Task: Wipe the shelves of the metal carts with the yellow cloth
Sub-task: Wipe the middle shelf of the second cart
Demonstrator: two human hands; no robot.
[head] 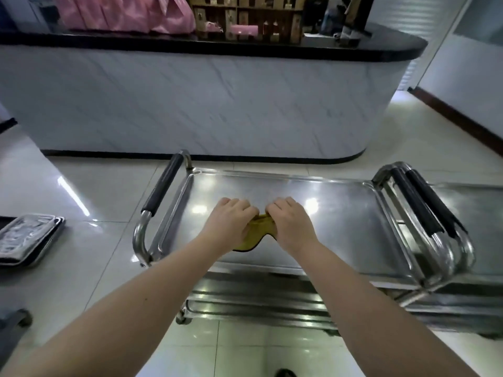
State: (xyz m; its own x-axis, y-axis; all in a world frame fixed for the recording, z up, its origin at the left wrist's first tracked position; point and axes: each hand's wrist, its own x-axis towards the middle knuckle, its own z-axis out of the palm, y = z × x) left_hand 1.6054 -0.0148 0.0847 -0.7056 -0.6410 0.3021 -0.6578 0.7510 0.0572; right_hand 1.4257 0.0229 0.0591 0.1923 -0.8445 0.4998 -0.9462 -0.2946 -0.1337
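Yellow cloth (254, 236), bunched on top shelf (340, 210), is pinched by curled fingers of left hand (231, 223) at 9 o'clock, right hand (292, 223) at 3.

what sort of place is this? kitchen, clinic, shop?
Likely a commercial service area, perhaps a restaurant or shop; which is unclear. Clues: a long marble-look counter with a black top, steel carts on glossy floor tiles, and stacked metal trays at the left.
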